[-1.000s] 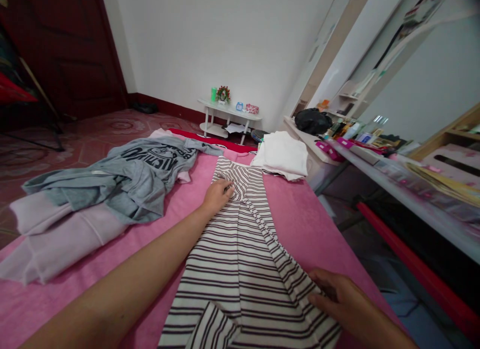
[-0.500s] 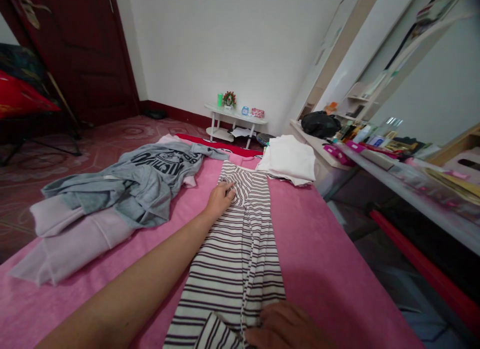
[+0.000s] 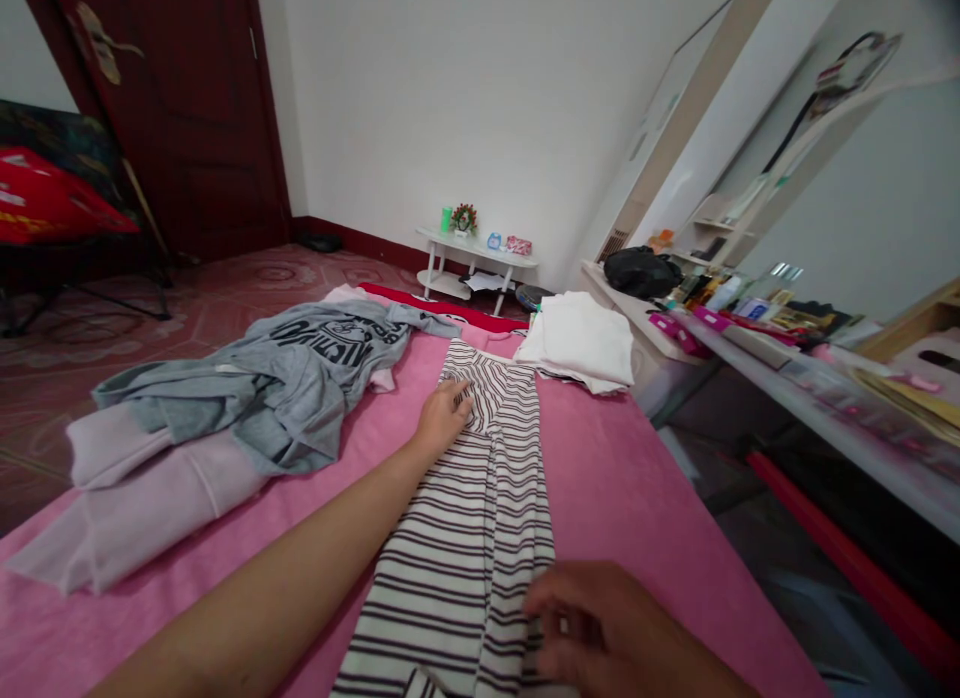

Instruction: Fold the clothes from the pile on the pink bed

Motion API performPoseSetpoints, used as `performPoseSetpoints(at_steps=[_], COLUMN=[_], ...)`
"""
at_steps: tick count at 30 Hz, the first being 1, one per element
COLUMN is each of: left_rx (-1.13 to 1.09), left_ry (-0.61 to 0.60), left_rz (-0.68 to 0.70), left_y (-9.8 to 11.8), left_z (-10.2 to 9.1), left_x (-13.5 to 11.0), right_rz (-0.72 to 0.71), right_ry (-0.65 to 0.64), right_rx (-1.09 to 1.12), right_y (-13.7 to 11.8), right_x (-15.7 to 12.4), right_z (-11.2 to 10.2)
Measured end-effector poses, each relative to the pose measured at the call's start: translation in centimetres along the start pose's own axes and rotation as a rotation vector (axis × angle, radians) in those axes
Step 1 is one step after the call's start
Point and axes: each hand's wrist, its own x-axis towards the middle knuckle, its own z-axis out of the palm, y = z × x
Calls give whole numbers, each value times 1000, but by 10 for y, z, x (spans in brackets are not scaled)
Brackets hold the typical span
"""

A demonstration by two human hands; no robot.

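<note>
A long white garment with dark stripes [image 3: 442,568] lies lengthwise down the middle of the bed, folded narrow with a lengthwise crease. My left hand [image 3: 446,413] rests on its far part near the left edge, fingers slightly bent and apart. Close to the near right edge of the garment is my right hand [image 3: 600,618], its fingers curved and a gap showing between thumb and forefinger. Whether the right fingertips touch the cloth I cannot tell.
A grey printed sweatshirt [image 3: 330,353] and pale pink clothing [image 3: 165,488] lie loosely at left on the pink bedspread [image 3: 637,478]. Folded white clothes [image 3: 585,338] sit at the far right corner. A cluttered dressing table [image 3: 795,408] runs along the right; a small white stand [image 3: 480,246] is beyond.
My right hand has come up and a little to the right along the garment's near edge, and its fingers show more clearly. The left hand stays on the far part. The view has tilted slightly.
</note>
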Motion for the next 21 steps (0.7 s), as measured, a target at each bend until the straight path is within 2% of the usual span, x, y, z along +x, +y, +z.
performPoseSetpoints(at_steps=[3, 7, 10, 15, 21], left_rx=[18, 47, 52, 66, 15], left_ry=[-9, -17, -36, 6, 106], left_rz=[-8, -3, 57, 97, 71], left_y=[2, 1, -2, -8, -3], left_z=[1, 4, 7, 13, 11], left_x=[1, 2, 2, 2, 5], right_rz=[-2, -68, -11, 132, 236], right_ry=[221, 521, 691, 746, 749], right_rx=[16, 169, 155, -105, -258], right_y=[17, 60, 87, 99, 101], right_x=[59, 142, 196, 255, 288], right_z=[-16, -39, -60, -89, -109])
